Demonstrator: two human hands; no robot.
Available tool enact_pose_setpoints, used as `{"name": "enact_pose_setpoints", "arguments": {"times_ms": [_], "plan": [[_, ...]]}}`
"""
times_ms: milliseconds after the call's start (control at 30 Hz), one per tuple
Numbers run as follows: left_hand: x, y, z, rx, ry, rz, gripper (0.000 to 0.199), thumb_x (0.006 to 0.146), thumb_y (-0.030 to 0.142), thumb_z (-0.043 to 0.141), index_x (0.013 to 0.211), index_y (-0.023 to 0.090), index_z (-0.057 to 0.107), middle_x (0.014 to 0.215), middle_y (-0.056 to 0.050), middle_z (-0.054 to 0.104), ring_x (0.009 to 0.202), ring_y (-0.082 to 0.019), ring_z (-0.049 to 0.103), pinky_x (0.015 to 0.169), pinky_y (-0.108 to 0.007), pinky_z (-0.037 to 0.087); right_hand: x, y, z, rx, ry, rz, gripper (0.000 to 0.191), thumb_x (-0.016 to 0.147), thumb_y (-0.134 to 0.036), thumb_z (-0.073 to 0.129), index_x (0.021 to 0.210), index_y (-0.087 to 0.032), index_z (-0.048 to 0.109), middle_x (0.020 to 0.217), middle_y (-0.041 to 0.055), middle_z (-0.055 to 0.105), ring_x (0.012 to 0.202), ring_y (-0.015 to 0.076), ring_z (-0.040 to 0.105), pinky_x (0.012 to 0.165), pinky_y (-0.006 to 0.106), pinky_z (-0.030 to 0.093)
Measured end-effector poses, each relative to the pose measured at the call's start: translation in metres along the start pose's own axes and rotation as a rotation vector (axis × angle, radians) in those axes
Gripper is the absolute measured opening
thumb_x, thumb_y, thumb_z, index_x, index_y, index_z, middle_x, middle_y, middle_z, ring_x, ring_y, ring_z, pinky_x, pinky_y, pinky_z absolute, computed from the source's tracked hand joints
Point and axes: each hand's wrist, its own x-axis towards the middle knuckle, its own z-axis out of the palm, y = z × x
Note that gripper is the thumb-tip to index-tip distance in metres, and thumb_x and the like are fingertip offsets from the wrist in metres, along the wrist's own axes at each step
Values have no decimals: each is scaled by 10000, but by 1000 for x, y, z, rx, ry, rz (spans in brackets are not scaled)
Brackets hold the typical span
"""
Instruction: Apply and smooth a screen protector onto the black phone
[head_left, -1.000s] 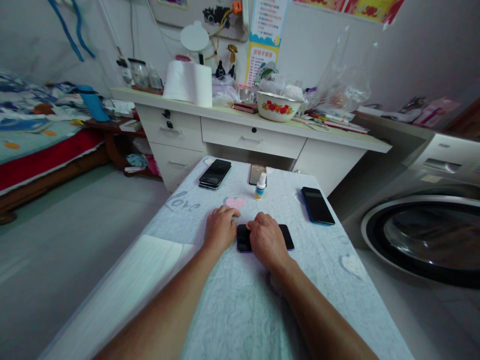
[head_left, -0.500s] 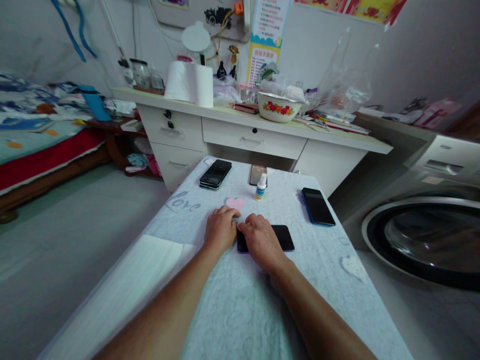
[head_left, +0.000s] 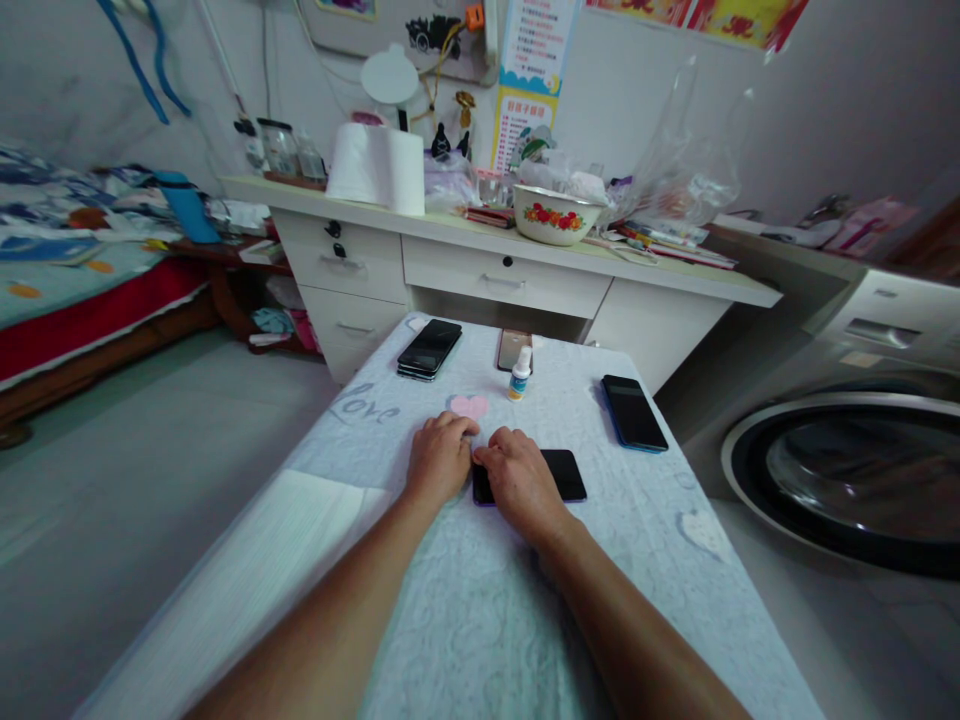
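Note:
A black smartphone [head_left: 565, 475] lies flat on the cloth-covered table, its long side running left to right. Over its left part rests my right hand [head_left: 517, 478], fingers curled in toward the phone's left end; what the fingertips grip, if anything, is hidden. My left hand [head_left: 441, 455] is just left of the phone, fingers bent and closed, with its tips close to the right hand's. Beyond the hands stands a small white spray bottle [head_left: 519, 375] with a blue and yellow label. Behind the bottle lies a gold-coloured phone [head_left: 511, 349].
A stack of phones [head_left: 430, 348] sits at the table's far left. Another phone with a blue edge [head_left: 634, 413] lies on the right. Beyond the table is a white desk [head_left: 510, 270] bearing a flowered bowl [head_left: 556, 215] and a paper roll [head_left: 379, 168]. A washing machine [head_left: 900, 330] stands right.
Both hands and the phone keep almost the same places. The whole view has shifted very slightly.

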Motion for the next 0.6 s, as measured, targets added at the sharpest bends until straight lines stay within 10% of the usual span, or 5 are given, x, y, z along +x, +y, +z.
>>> {"name": "enact_pose_setpoints", "arguments": {"times_ms": [600], "plan": [[-2,2,-1,7,15,13,217,789,121,524,923,228,658,1008,-37,647,977,-212,572,893,-341,419,-16,16,-9,-87,-3,151,247,935,-196,456,933,-212,703,903,73,577,825,197,483,732,297,334]]}}
